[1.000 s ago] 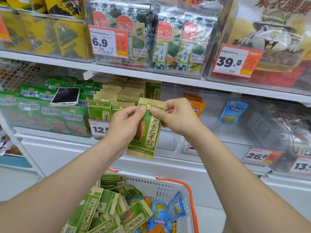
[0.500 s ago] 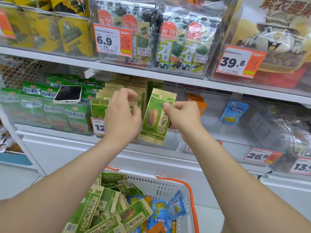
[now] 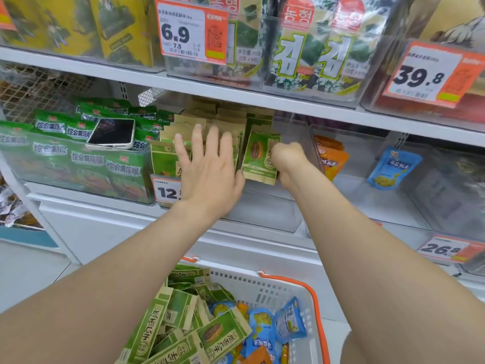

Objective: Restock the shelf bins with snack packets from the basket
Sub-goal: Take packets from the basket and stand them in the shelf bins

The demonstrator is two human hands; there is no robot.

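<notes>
My right hand (image 3: 287, 161) grips a green and tan sunflower seed packet (image 3: 258, 156) by its right edge, upright inside the clear middle shelf bin (image 3: 262, 214). My left hand (image 3: 208, 166) lies with straight spread fingers against the row of like packets (image 3: 210, 122) standing in that bin, just left of the held one. Below, the white basket with an orange rim (image 3: 301, 287) holds several green seed packets (image 3: 183, 324), blue packets (image 3: 275, 327) and orange ones.
A phone (image 3: 111, 134) lies on green snack packs (image 3: 78, 158) in the left bin. To the right, one bin holds orange packets (image 3: 332, 158) and a blue packet (image 3: 393, 168). The upper shelf edge (image 3: 262, 97) hangs just over the hands, carrying seaweed packs and price tags.
The seed packet went from in front of the shelf into the bin. My left hand let go of it and now presses flat on the packet row. The view came closer.
</notes>
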